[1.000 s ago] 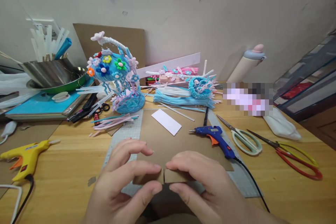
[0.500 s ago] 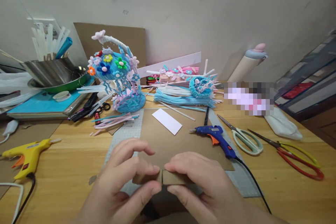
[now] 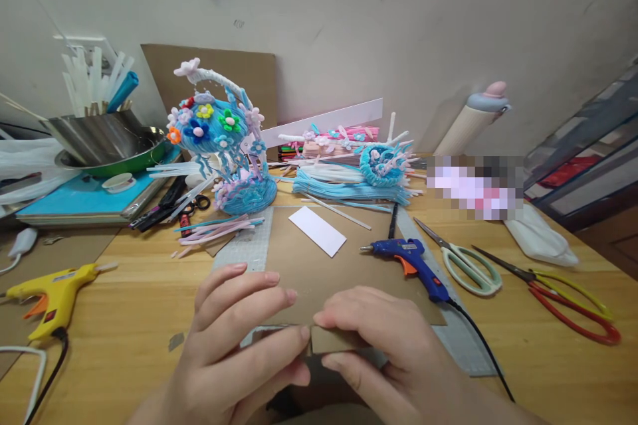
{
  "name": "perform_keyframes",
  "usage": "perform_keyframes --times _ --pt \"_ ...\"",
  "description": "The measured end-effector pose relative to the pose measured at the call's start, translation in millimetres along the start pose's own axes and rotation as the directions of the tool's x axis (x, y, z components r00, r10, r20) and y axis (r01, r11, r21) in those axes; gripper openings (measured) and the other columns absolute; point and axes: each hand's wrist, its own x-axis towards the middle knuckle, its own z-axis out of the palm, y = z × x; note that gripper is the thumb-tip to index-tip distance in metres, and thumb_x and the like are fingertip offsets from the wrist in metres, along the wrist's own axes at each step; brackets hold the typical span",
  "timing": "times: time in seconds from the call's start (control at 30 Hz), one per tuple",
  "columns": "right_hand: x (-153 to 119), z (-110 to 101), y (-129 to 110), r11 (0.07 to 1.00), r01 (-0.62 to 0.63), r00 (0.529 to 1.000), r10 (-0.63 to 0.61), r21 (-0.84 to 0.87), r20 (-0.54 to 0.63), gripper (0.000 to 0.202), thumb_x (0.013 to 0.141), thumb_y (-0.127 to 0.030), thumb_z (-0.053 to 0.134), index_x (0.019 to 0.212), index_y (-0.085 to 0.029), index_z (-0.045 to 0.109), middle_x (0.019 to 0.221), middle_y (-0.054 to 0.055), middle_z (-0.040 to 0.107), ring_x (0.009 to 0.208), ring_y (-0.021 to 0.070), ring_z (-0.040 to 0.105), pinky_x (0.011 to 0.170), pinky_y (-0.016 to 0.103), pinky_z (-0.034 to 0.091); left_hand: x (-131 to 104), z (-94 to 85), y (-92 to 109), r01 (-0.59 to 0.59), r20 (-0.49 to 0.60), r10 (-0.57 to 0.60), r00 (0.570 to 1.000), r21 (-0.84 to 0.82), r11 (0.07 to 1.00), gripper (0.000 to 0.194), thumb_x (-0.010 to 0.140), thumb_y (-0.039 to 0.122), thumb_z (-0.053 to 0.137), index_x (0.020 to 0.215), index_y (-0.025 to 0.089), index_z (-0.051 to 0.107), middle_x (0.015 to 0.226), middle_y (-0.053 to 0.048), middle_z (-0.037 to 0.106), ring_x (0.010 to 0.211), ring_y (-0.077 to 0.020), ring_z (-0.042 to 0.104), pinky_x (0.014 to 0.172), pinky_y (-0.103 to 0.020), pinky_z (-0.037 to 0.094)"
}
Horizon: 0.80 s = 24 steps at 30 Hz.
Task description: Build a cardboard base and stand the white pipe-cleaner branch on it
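Low at the front edge of the table, a small piece of brown folded cardboard [image 3: 333,340] is in front of me. My right hand [image 3: 383,339] pinches it, thumb below and fingers on top. My left hand [image 3: 249,339] has its index finger and thumb at the cardboard's left end, while its other fingers stretch out above. The left part of the piece is mostly hidden behind that hand. Just beyond lies a large cardboard sheet [image 3: 343,279] on a grey cutting mat [image 3: 244,242], with a white card rectangle [image 3: 318,231] on the sheet.
A blue glue gun [image 3: 411,259], green-handled scissors [image 3: 471,269] and red-and-yellow scissors [image 3: 568,302] lie to the right. On the left is a yellow glue gun [image 3: 60,292]. A fuzzy flowered ornament [image 3: 214,126] and blue pipe cleaners [image 3: 329,187] stand and lie behind.
My left hand has turned, its fingers straighter and its index finger now covering the left part of the cardboard. My right hand keeps its pinch almost unmoved.
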Motion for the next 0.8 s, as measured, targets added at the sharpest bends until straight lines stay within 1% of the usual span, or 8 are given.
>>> perform_keyframes --times 0.1,0.23,0.4,0.53,0.6,0.67,0.73,0.8 --pt "2.2 0.0 -0.6 1.0 -0.014 1.0 0.014 -0.009 -0.004 0.019 0.081 -0.015 0.058 0.1 -0.02 0.056 0.087 0.003 0.068 0.079 0.0152 0.061 0.07 0.027 0.048 -1.4 4.0 1.2 0.028 -0.026 -0.027 0.999 0.013 1.0 0.01 0.082 0.025 0.06 0.09 0.03 0.065 0.096 -0.001 0.067 0.103 -0.0225 0.055 0.098 -0.045 0.037" --pt "2.6 1.3 -0.1 1.0 -0.009 1.0 0.008 -0.012 -0.013 0.019 0.082 -0.017 0.058 0.1 -0.021 0.057 0.088 0.003 0.069 0.078 0.0157 0.061 0.07 0.027 0.048 -2.4 6.5 2.9 0.083 -0.01 -0.083 0.997 0.003 0.997 0.012 0.083 0.023 0.057 0.088 0.031 0.064 0.096 -0.001 0.067 0.104 -0.0225 0.056 0.099 -0.046 0.037" --pt "0.1 2.4 0.3 1.0 0.01 0.998 -0.012 -0.026 -0.059 0.021 0.081 -0.015 0.058 0.101 -0.021 0.056 0.089 0.003 0.069 0.079 0.0148 0.062 0.07 0.026 0.048 -2.0 6.0 7.6 0.071 0.017 -0.071 0.997 -0.015 0.997 0.023 0.077 0.01 0.06 0.092 0.028 0.063 0.1 -0.002 0.064 0.108 -0.0228 0.052 0.1 -0.047 0.036" --pt "-0.6 2.1 -0.6 0.999 -0.029 0.995 0.025 -0.046 -0.092 0.019 0.082 -0.016 0.057 0.1 -0.021 0.056 0.09 0.004 0.069 0.079 0.015 0.063 0.069 0.025 0.049 -1.6 5.7 14.6 0.106 -0.014 -0.106 0.994 0.017 0.994 0.03 0.073 0.004 0.061 0.094 0.026 0.063 0.095 -0.001 0.064 0.102 -0.0209 0.054 0.098 -0.044 0.037" --pt "-1.0 1.7 -0.9 0.997 -0.043 0.994 0.037 -0.057 -0.101 0.018 0.082 -0.017 0.056 0.1 -0.021 0.056 0.089 0.003 0.069 0.078 0.0149 0.063 0.068 0.025 0.049 -1.3 5.9 16.8 0.15 -0.004 -0.15 0.989 -0.006 0.989 0.029 0.074 0.005 0.061 0.094 0.026 0.062 0.094 -0.001 0.062 0.1 -0.0206 0.054 0.097 -0.042 0.038" --pt "-1.4 1.4 -0.9 0.997 -0.049 0.994 0.043 -0.059 -0.096 0.017 0.082 -0.018 0.057 0.099 -0.021 0.057 0.086 0.003 0.069 0.075 0.0149 0.063 0.066 0.026 0.048 -0.5 6.1 17.6 0.213 0.025 -0.212 0.977 -0.072 0.974 0.024 0.076 0.009 0.062 0.092 0.026 0.061 0.097 -0.002 0.059 0.1 -0.0203 0.053 0.094 -0.04 0.041" --pt "-1.6 1.2 -0.7 0.998 -0.042 0.995 0.037 -0.053 -0.092 0.018 0.082 -0.018 0.057 0.099 -0.021 0.057 0.085 0.003 0.068 0.073 0.0146 0.062 0.064 0.025 0.047 1.1 6.0 17.4 0.275 0.055 -0.27 0.961 -0.138 0.952 0.019 0.078 0.014 0.063 0.091 0.026 0.061 0.1 -0.003 0.056 0.099 -0.0198 0.054 0.089 -0.037 0.045" --pt "-1.5 1.1 -0.4 0.998 -0.026 0.995 0.021 -0.049 -0.099 0.019 0.081 -0.017 0.057 0.1 -0.021 0.056 0.084 0.002 0.068 0.073 0.0142 0.061 0.064 0.025 0.047 3.4 5.1 16.9 0.317 0.081 -0.308 0.948 -0.157 0.935 0.017 0.079 0.017 0.063 0.092 0.027 0.061 0.102 -0.003 0.055 0.099 -0.0195 0.054 0.085 -0.034 0.047"
